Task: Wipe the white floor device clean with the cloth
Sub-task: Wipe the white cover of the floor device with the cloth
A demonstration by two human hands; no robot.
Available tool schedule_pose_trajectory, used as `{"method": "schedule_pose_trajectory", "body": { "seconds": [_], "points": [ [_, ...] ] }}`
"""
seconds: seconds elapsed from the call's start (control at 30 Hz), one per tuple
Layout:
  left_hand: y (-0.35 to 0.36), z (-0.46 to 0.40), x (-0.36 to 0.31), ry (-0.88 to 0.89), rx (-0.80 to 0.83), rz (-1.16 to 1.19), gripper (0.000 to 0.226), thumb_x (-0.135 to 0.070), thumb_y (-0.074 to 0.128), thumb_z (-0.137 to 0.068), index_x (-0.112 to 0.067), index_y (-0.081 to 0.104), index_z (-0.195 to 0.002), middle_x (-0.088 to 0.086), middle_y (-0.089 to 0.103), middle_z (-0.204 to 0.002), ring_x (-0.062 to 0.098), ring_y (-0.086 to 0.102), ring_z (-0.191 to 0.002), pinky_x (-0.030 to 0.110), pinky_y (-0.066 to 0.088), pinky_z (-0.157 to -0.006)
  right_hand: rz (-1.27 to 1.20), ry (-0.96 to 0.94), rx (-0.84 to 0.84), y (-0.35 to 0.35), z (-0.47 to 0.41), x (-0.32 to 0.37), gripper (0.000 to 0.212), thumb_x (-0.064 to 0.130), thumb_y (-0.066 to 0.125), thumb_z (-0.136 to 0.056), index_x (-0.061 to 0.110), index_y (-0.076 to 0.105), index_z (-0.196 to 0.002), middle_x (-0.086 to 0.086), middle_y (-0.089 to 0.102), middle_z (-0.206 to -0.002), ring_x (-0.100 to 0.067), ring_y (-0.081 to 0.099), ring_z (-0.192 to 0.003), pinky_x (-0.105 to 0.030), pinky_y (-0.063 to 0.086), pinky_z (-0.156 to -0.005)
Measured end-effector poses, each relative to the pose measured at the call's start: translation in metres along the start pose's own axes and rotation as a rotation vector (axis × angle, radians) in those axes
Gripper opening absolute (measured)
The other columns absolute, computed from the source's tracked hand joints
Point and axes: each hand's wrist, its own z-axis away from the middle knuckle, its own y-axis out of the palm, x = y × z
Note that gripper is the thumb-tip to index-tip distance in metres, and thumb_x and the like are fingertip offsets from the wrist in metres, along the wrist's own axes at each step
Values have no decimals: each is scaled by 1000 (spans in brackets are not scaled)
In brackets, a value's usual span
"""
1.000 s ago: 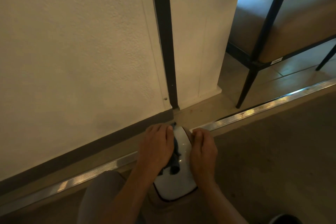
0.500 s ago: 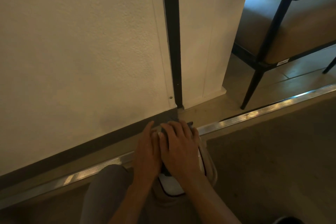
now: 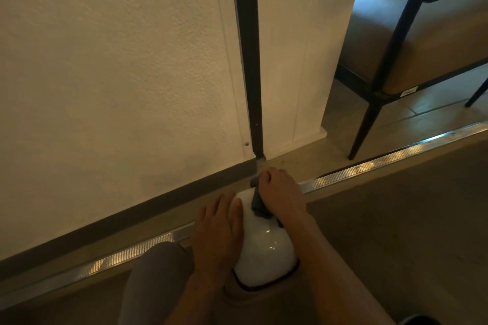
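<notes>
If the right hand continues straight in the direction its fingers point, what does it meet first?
Probably the dark door frame strip at the wall's foot. The right hand, holding the cloth on the device, points that way; only bare floor seems between, though depth is unclear.

The glossy white, rounded plastic floor device [image 3: 264, 253] with a thin dark line round its near edge sits low on the floor, its far end reaching the ribbed metal threshold strip. A small dark grey cloth [image 3: 258, 206], bunched and crumpled, lies pressed on the device's far right top, partly covered, its far tip poking out beyond the device's far end.
</notes>
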Motion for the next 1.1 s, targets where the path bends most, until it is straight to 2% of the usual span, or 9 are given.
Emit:
{"method": "schedule_pose_trajectory", "body": {
  "seconds": [0.1,0.23,0.37,0.47,0.6,0.7,0.83,1.0,1.1],
  "points": [
    [-1,0,-1,-43,3,-38,66,-62,14,-100,-25,58,-132,-2,62,-131,21,55,-118,31,41,-98,-58,-76,-44,5,9,-9,26,34,32,-107,21,55,-106,4,52,-103,-8,54,-88,-28,48,-88],
    [-4,0,-6,-60,1,-49,77,-68,8,-96,-23,59,-133,0,61,-131,20,54,-119,26,36,-95,-377,-139,-193,11,57,-43,25,35,36,-105,32,50,-125,12,50,-123,12,51,-102,-7,38,-86],
    [-8,-1,-12,-60,28,-70,66,-60,15,-97,-23,56,-134,0,61,-128,20,55,-114,30,42,-88,-448,43,-333,24,91,-63,31,29,35,-104,32,47,-133,15,46,-121,16,46,-102,-15,41,-88],
    [-9,-3,-16,-80,65,-168,59,-48,17,-95,-21,56,-131,3,62,-122,23,57,-108,33,45,-80,-433,69,-349,24,88,-56,28,22,37,-105,25,51,-129,14,47,-111,14,46,-95,-7,35,-76],
    [-6,-12,-22,-102,83,-183,59,-46,15,-92,-17,58,-120,6,64,-111,26,58,-100,37,46,-81,-426,25,-194,2,38,-46,21,29,38,-106,26,59,-104,9,59,-94,-7,59,-93,-20,45,-77],
    [-5,-9,-21,-102,69,-159,64,-55,13,-93,-19,56,-124,3,65,-114,23,57,-103,35,44,-83,-385,-6,-80,-6,14,-45,30,35,34,-106,25,63,-111,3,63,-103,-10,59,-96,-32,49,-87],
    [-4,-4,-21,-56,78,-177,62,-61,15,-96,-27,57,-125,-3,64,-116,20,58,-103,30,43,-81,-592,49,-91,-1,50,-67,23,39,36,-104,38,58,-110,11,62,-106,3,59,-96,-23,47,-83],
    [-4,-4,-25,-30,107,-148,65,-62,13,-96,-28,57,-131,-4,63,-122,19,58,-110,33,45,-89,-568,138,-235,14,94,-88,40,40,33,-103,28,55,-134,7,58,-122,-2,54,-108,-21,41,-87],
    [-5,-4,-23,-18,104,-164,61,-59,16,-98,-27,58,-128,-3,64,-119,20,59,-106,35,46,-89,-617,130,-144,1,74,-73,26,37,36,-105,38,59,-117,10,61,-110,-4,57,-103,-20,42,-79]
  ]
}}
